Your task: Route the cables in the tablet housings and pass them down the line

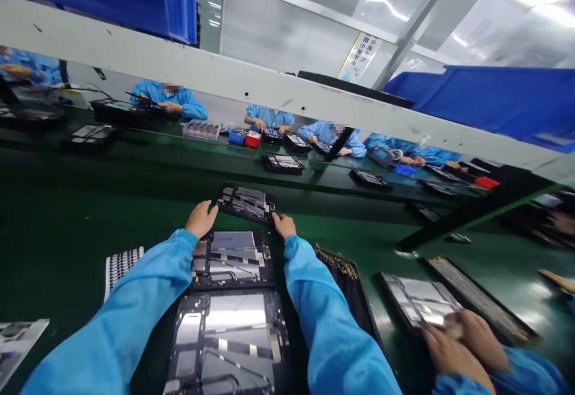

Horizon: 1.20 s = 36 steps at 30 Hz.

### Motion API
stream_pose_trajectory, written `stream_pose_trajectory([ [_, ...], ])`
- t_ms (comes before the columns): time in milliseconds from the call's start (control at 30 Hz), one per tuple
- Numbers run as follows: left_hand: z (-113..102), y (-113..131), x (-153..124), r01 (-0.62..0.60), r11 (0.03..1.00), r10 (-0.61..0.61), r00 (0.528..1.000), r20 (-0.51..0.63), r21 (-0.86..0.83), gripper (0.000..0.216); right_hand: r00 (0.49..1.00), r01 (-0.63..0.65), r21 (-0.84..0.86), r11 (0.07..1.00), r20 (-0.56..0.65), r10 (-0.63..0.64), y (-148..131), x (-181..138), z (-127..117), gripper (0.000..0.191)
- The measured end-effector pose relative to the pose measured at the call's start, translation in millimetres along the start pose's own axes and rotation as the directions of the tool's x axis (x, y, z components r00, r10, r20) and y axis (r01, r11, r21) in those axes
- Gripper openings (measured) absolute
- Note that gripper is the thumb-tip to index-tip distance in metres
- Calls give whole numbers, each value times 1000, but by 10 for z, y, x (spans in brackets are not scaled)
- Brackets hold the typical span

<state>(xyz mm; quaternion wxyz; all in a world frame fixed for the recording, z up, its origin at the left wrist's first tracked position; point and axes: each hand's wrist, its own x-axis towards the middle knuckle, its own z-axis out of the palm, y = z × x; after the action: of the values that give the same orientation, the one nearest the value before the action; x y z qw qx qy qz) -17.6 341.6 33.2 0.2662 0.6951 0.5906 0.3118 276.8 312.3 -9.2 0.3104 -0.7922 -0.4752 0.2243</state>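
Blue-sleeved in the head view, the left hand (pixel 201 220) and right hand (pixel 284 225) hold an open-backed tablet (pixel 245 201) by opposite ends, just beyond the middle tablet (pixel 233 242). Nearer than the middle tablet lies a third tablet (pixel 238 310).

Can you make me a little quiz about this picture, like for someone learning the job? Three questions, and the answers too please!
1. Pick one. Which opened device in the person's row lies between the left hand and the right hand?
A) the nearest
B) the middle one
C) the farthest

2. True or false? The black-and-white patterned sheet shows to the left of the left sleeve.

3. Fill in the blank. Both of the person's sleeves are coloured ____.

Key:
1. C, the farthest device
2. True
3. blue
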Motion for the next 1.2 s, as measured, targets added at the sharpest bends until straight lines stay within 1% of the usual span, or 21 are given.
stream_pose_trajectory([
  [67, 122, 13, 319, 43, 998, -43, 999, -2, -40, 38, 999, -47, 2, 999, -11, 47, -33, 138, 99, 35],
  [167, 238, -8, 535, 105, 989, -104, 994, 19, -107, 37, 998, -58, 48, 997, -6, 59, -49, 164, 238, 33],
  [267, 216, 4, 499, 161, 974, -156, 987, 38, -162, 38, 999, -39, 129, 991, 15, 38, -113, 101, 281, 35],
  [367, -18, 75, 231, 179, 962, -176, 984, 36, -208, 39, 1000, 2, 216, 976, 12, -5, -191, -102, 131, 33],
  [433, -292, 144, -147, 160, 958, -158, 987, 28, -239, 39, 999, 50, 265, 963, -8, -50, -197, -413, -85, 35],
  [467, -448, 180, -413, 141, 957, -139, 990, 26, -254, 39, 997, 79, 285, 955, -21, -76, -175, -639, -214, 38],
  [533, -741, 234, -1090, 90, 957, -88, 996, 20, -277, 41, 990, 139, 317, 938, -55, -128, -65, -1216, -466, 43],
  [600, -924, 233, -1881, -8, 951, 15, 1000, 19, -310, 42, 979, 202, 350, 915, -93, -181, 143, -1886, -633, 47],
  [633, -954, 202, -2274, -21, 945, 33, 999, 31, -326, 41, 979, 201, 354, 913, -94, -180, 278, -2217, -666, 47],
  [667, -944, 153, -2641, -2, 945, 15, 999, 38, -326, 41, 985, 173, 347, 922, -83, -154, 425, -2522, -663, 47],
  [733, -832, 15, -3238, 68, 945, -51, 997, 62, -320, 42, 994, 104, 315, 943, -45, -95, 724, -3011, -575, 48],
  [767, -753, -63, -3456, 112, 944, -95, 993, 69, -311, 43, 997, 77, 291, 954, -20, -74, 861, -3182, -510, 50],
  [833, -614, -205, -3727, 171, 938, -155, 985, 77, -300, 45, 998, 66, 230, 971, -24, -62, 1074, -3374, -397, 58],
  [867, -574, -264, -3786, 182, 938, -166, 983, 80, -295, 45, 996, 86, 192, 978, -40, -79, 1141, -3404, -367, 62],
  [933, -579, -364, -3771, 154, 948, -132, 987, 94, -279, 44, 984, 166, 86, 982, -79, -160, 1170, -3367, -381, 69],
  [1000, -699, -470, -3599, 71, 974, -53, 995, 89, -215, 39, 953, 275, -43, 960, -118, -279, 1025, -3252, -462, 69],
  [1067, -885, -625, -3308, -40, 997, 42, 998, 40, -63, 36, 905, 396, -106, 912, -125, -407, 687, -3123, -523, 57],
  [1100, -980, -728, -3137, -85, 996, 85, 996, 6, 34, 36, 876, 464, -95, 881, -98, -472, 455, -3068, -513, 47],
  [1133, -1062, -844, -2965, -121, 983, 124, 992, -10, 141, 37, 839, 541, -51, 839, -32, -543, 195, -3026, -465, 35],
  [1167, -1127, -968, -2802, -136, 976, 138, 990, -1, 171, 38, 784, 619, 11, 786, 65, -618, -81, -2996, -373, 24],
  [1200, -1170, -1093, -2660, -148, 971, 149, 989, 10, 190, 38, 691, 699, 73, 711, 189, -698, -358, -2976, -241, 15],
])
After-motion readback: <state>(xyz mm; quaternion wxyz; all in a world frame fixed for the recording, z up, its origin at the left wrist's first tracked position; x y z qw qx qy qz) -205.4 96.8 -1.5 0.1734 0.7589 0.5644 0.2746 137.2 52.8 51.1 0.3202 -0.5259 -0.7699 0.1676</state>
